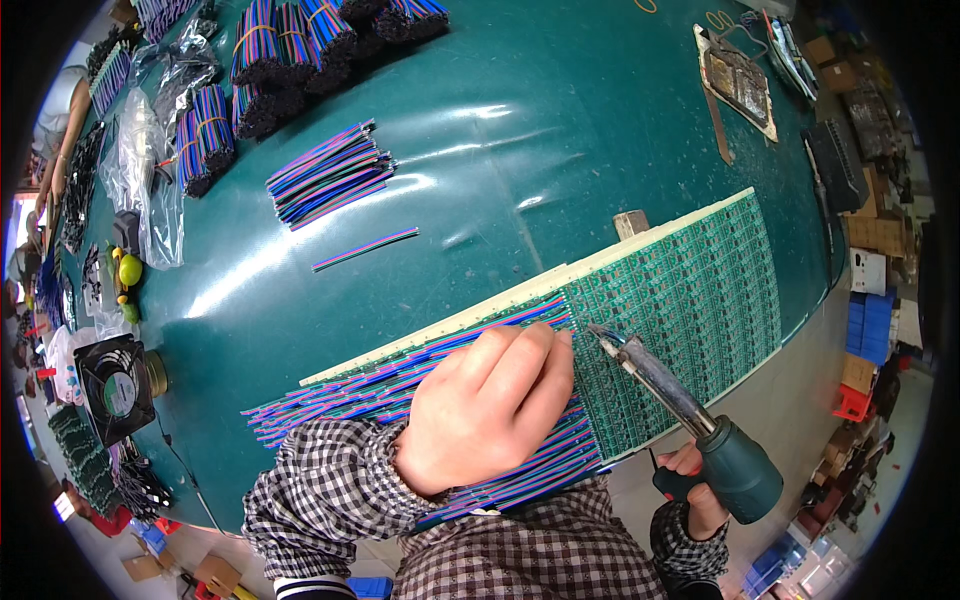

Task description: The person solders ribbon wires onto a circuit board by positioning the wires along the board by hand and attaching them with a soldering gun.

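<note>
A large panel of small green circuit boards (690, 300) lies tilted at the table's front edge. Rows of short multicoloured ribbon wires (330, 400) run leftward from its middle, some hidden under my left hand (490, 400). That hand is closed, its fingertips pinching a wire end against the boards. My right hand (707, 512) grips a dark green soldering gun (738, 470) from below. The gun's metal tip (600, 335) points at the boards just right of my left fingertips; whether it touches them I cannot tell.
Loose ribbon wires (330, 175) lie in a pile beyond the panel, with one single wire (365, 249) nearer. Banded wire bundles (290, 45) sit far left. A small fan (117, 390) stands at left; a stained tray (738, 80) lies far right. A small block (630, 224) touches the panel's far edge.
</note>
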Demonstrator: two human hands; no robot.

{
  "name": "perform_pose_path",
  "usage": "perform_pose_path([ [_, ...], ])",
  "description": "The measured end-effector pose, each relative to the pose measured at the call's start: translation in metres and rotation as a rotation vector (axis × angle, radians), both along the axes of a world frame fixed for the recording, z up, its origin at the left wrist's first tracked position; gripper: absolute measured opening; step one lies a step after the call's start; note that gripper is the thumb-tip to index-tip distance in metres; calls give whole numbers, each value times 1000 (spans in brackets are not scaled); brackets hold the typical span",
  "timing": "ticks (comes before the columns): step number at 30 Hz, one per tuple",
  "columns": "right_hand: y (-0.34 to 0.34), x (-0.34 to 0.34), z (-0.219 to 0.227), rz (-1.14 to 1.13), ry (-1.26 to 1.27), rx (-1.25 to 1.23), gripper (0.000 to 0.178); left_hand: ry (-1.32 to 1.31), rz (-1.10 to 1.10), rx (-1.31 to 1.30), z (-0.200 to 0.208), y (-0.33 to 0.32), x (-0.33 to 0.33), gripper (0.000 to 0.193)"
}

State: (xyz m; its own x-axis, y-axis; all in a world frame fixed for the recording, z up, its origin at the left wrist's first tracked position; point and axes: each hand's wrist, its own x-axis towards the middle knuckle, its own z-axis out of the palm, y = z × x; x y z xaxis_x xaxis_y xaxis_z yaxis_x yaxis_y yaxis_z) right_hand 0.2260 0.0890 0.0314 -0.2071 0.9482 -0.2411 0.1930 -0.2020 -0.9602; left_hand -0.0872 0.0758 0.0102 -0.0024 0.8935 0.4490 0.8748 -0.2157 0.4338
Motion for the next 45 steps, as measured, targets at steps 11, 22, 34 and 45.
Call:
perform_pose_path([
  [11,1,10,-6,90,-67,5,78,136,46,49,-4,-3,7,37],
  [22,6,5,-4,84,33,-35,84,147,51,59,-4,-3,6,35],
  [34,6,11,-10,198,-70,29,75,133,61,63,-5,-3,8,33],
  [45,3,-7,2,-28,67,-71,76,152,62,57,-4,-2,8,35],
])
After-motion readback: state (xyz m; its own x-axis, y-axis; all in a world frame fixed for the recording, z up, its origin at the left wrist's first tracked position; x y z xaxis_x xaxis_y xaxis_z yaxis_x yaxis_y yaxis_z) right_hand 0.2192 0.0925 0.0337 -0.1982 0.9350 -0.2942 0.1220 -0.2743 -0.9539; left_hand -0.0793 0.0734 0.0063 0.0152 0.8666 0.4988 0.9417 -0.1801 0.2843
